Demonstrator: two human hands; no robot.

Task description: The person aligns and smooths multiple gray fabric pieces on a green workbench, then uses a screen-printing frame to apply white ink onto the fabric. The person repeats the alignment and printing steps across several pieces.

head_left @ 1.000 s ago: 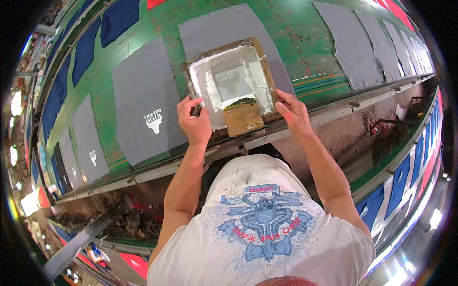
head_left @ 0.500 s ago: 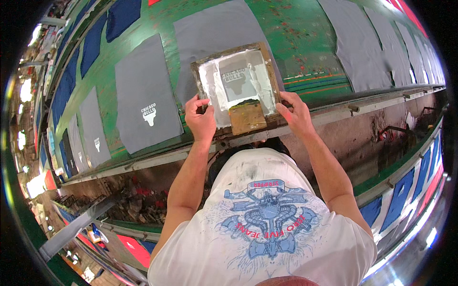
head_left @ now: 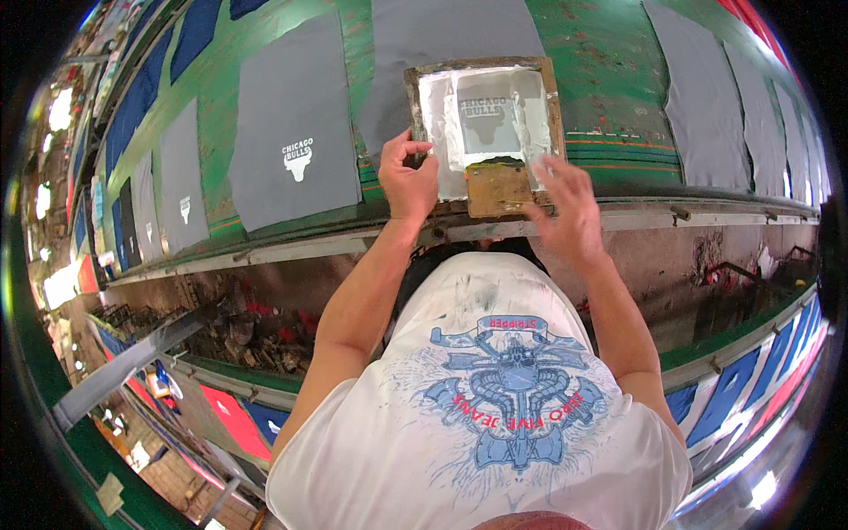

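A wooden-framed printing screen (head_left: 412, 97) with white ink on its mesh lies on a grey fabric piece (head_left: 442, 31) on the long green table (head_left: 609, 53). A wooden squeegee block (head_left: 499, 187) rests on the frame's near edge. My left hand (head_left: 408, 181) grips the frame's left side near the lower corner. My right hand (head_left: 565, 208) is blurred, its fingers spread over the frame's lower right corner beside the squeegee, closed on nothing.
To the left lies a grey fabric piece (head_left: 291, 132) with a white logo print, and beyond it several more grey and blue pieces. Plain grey pieces (head_left: 707, 106) lie to the right. A metal rail (head_left: 707, 216) runs along the table's near edge.
My right hand has left the frame's right edge and now hovers, fingers spread, at its lower right corner. The left hand keeps its grip. The frame sits squarer on the grey piece.
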